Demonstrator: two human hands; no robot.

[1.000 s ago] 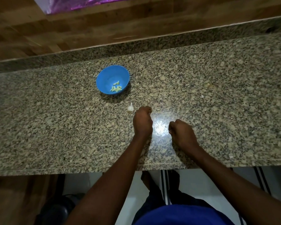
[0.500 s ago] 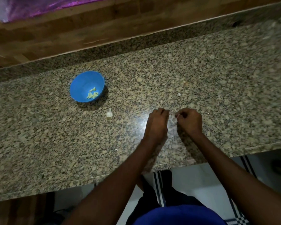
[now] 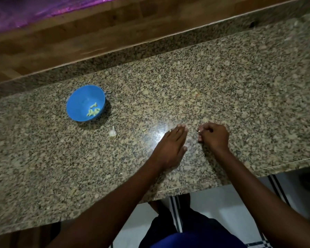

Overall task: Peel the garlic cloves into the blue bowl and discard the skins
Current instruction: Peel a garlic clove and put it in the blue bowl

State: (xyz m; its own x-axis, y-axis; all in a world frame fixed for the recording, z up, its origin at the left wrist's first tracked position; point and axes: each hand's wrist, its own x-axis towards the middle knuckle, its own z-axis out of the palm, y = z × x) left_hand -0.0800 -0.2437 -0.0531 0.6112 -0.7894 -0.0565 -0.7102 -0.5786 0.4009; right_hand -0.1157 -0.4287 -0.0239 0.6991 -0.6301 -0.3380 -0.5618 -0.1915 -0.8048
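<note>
Granite counter (image 3: 222,83): left hand (image 3: 170,149) flat, fingers straight, likely sweeping skins; right hand (image 3: 214,136) curled, pinching a pale scrap (probably skin); blue bowl (image 3: 79,104) holds peeled cloves (image 3: 93,110).

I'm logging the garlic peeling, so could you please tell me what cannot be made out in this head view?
- What the right hand pinches: a pale speck, too small and covered by curled fingers.
- Anything beneath the left hand: its flat palm covers the counter.
- Count of peeled cloves in the blue bowl: too small, overlapping.
- Whether the garlic piece beside the bowl is one clove or several: too small.
</note>
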